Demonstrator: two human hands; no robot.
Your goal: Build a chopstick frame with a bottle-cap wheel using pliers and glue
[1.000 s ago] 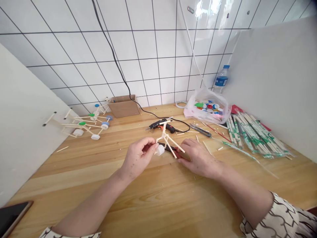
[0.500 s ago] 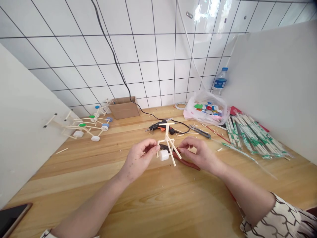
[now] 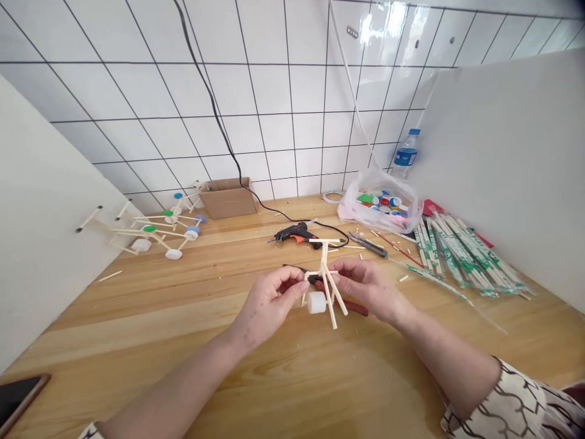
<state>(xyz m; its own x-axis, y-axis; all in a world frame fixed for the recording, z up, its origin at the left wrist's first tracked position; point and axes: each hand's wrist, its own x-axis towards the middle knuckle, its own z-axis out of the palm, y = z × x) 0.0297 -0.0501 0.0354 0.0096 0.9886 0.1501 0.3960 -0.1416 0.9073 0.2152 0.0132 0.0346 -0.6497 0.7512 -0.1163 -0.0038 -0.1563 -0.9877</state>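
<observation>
A small stick frame (image 3: 325, 257), built of pale wooden sticks like a little bike or tricycle, is held just above the table. Its white cap wheel (image 3: 317, 302) hangs under the left side, and two long sticks slant down toward me. My left hand (image 3: 274, 300) pinches the frame's left side between thumb and fingers. On the other side, my right hand (image 3: 365, 286) has its fingertips closed at the crosspiece; the exact contact is partly hidden. Behind the frame lie red-handled pliers (image 3: 357, 306), partly covered by it and my right hand.
Beyond my hands lie a black glue gun (image 3: 297, 234) and grey scissors or snips (image 3: 369, 245). Bagged chopsticks (image 3: 475, 253) and a bag of bottle caps (image 3: 379, 204) are at right. Finished-looking stick models (image 3: 159, 231) and a cardboard box (image 3: 228, 199) stand at left. A phone (image 3: 21, 399) sits front left.
The stick frame has shifted right and closer to me with my left hand. My right hand's fingertips have come in against the frame's right side.
</observation>
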